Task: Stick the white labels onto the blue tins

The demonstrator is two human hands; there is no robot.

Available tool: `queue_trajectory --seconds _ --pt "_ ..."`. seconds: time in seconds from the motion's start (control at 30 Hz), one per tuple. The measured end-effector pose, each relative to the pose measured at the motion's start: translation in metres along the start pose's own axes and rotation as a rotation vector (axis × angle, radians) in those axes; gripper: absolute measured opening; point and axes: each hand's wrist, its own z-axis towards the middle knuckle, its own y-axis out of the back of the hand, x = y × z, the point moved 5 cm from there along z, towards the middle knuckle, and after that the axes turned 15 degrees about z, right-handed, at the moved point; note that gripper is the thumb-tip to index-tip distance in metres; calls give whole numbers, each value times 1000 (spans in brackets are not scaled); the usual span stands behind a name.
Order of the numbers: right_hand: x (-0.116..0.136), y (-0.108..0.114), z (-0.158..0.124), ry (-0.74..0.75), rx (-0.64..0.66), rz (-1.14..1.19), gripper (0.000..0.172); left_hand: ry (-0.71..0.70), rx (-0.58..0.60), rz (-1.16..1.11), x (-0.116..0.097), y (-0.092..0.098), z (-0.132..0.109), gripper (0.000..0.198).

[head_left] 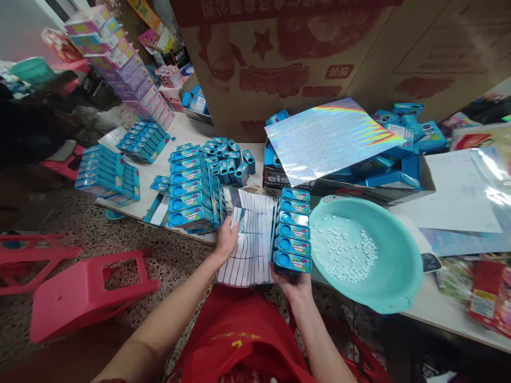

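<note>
My right hand (294, 283) supports the near end of a row of blue candy containers (293, 231) printed "CARAMELO MACIZO", each with a round recess on top. Beside the row lies a sheet of white strips (251, 239) in several bands, likely stickers. At that sheet's left edge is my left hand (227, 239), its fingers curled together; whatever they pinch is too small to make out. Just left of that hand stands a larger block of the same blue containers (189, 194).
A turquoise basin (393, 255) holding small white tablets sits at right. Behind it, a shiny holographic sheet (331, 138) covers part of an open carton (287, 181) of blue containers. More blue blocks (106, 173) stand at left, and pink stools (88, 292) on the floor.
</note>
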Motion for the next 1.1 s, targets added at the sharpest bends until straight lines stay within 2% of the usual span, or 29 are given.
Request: queue_trajectory --seconds 0.17,0.27,0.4,0.47,0.53,0.6,0.67,0.73,0.8,0.87,0.9,0.97,1.03,1.1 --pt "4 -3 11 19 1 -9 15 -51 32 40 17 17 -32 16" --pt "7 -10 18 36 -4 6 19 -106 10 -34 31 37 -53 18" --pt "6 -21 20 78 5 8 23 -188 44 -29 50 65 -71 25" --pt "-1 -15 11 120 -29 15 32 -212 69 -15 57 76 -78 28" --pt "-13 2 -6 129 -72 -46 41 -219 103 -19 62 83 -83 29" --pt "-26 20 -32 124 -84 -241 44 -216 142 -29 67 86 -88 29" --pt "-34 21 -61 213 10 -567 41 -226 183 -44 72 87 -90 28" --pt "-36 -6 -89 503 214 -873 34 -247 219 -57 76 89 -91 27" --pt "-39 -52 -114 902 444 -1043 25 -271 250 -58 80 90 -91 26" --pt "-50 -98 -124 1171 622 -1141 31 -291 263 -59 86 92 -89 27" --pt "-59 -117 -122 1214 708 -1206 32 -301 262 -64 90 92 -88 27" --pt "-78 -143 -112 1208 845 -1353 20 -311 252 -79 100 92 -87 28" --pt "-95 -152 -102 1180 928 -1480 11 -312 250 -74 114 92 -87 31" --pt "-108 -153 -99 1175 975 -1565 16 -320 206 -50 125 99 -85 29"
